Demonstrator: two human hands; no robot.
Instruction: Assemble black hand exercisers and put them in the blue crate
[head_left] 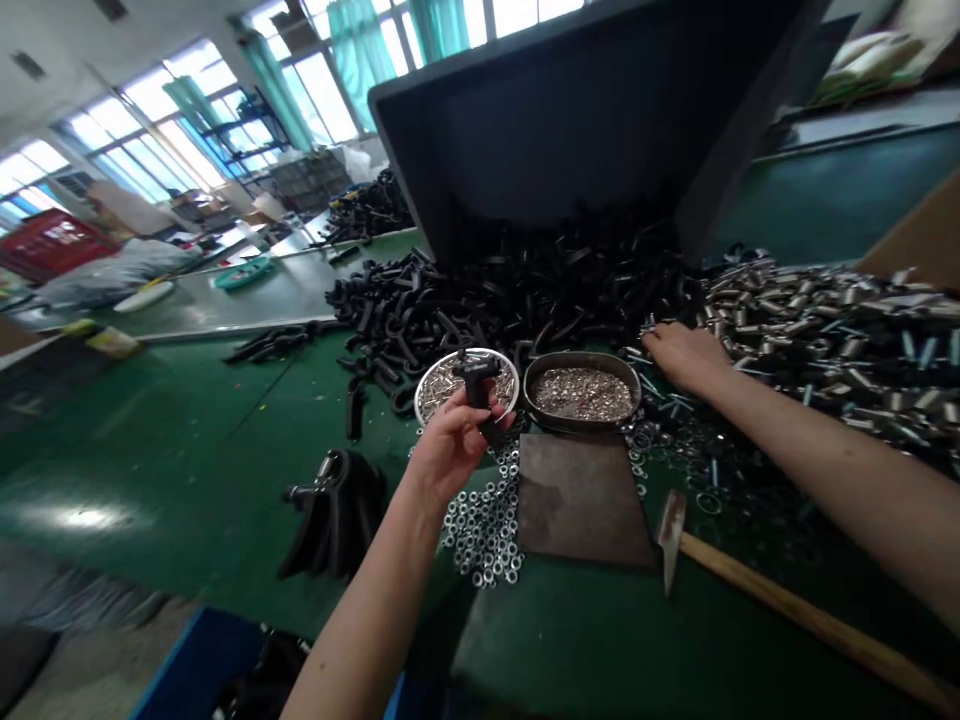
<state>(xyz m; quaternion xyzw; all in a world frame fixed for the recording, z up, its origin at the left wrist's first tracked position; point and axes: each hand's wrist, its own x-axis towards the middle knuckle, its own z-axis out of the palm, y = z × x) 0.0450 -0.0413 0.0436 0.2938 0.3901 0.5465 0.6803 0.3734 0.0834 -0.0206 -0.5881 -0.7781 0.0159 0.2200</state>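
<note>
My left hand [454, 450] grips a black U-shaped metal part [478, 390] upright, just in front of a round steel tray [466, 352] heaped with small silver parts. My right hand [686, 358] lies palm down at the edge of a heap of silver bolts and sleeves [832, 335], with nothing visible in it. An oval dark pan [581, 362] of tiny silver pieces sits between my hands. Below it lie a rusty steel plate [581, 500], loose hex nuts [484, 530] and a wooden-handled hammer [787, 600].
A large dark hopper [570, 120] leans over a heap of black U-shaped parts [480, 300] on the green workbench [150, 480]. A bundle of black parts [334, 515] lies left of my arm. A blue crate [199, 670] stands below the bench edge.
</note>
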